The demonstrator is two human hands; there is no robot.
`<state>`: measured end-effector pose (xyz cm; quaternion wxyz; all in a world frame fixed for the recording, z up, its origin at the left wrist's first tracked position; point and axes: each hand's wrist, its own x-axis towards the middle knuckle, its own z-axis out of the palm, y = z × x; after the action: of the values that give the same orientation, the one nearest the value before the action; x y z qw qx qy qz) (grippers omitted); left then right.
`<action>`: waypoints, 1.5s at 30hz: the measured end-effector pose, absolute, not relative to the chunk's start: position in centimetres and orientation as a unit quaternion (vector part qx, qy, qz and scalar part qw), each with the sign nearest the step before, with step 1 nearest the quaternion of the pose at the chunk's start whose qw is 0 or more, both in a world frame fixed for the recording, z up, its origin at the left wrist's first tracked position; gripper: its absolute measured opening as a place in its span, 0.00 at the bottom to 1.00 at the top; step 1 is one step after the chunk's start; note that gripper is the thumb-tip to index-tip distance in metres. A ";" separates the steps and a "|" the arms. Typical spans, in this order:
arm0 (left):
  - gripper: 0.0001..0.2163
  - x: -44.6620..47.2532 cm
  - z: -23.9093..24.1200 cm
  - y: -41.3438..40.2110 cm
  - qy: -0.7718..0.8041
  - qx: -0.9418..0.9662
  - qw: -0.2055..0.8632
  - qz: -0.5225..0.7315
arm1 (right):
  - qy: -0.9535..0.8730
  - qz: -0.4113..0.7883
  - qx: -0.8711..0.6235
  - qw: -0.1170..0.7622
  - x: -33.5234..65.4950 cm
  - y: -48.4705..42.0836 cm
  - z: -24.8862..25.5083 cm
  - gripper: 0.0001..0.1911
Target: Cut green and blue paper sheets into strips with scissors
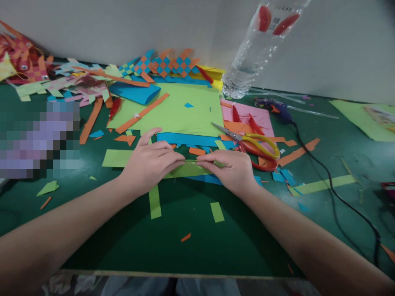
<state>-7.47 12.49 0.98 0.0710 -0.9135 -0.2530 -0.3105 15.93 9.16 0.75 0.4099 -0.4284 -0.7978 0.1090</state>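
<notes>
My left hand (151, 162) and my right hand (231, 168) meet over a folded light-green paper piece (189, 168) on the green table (191, 246). Both pinch its upper edge, fingertips almost touching; the left thumb sticks up. The paper lies on a blue strip (206, 178). Behind it lie a large light-green sheet (182, 109) and yellow-and-red-handled scissors (256, 146), just beyond my right hand.
Green, orange and blue paper strips and scraps litter the table. Woven orange-blue paper work (168, 63) and pink-green weaving (74, 84) lie at the back. A clear plastic bottle (256, 49) stands at back right, beside a glue gun (277, 111) with a black cord (333, 189).
</notes>
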 end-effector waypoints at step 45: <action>0.19 -8.1 0.9 13.0 -0.319 -0.911 0.030 -0.259 | -0.778 0.130 -0.465 0.401 16.5 9.8 0.6 0.06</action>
<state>-8.05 13.01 0.92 0.0299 -0.9111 -0.3194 -0.2588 16.50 9.75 0.61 0.4010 -0.4653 -0.7783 0.1302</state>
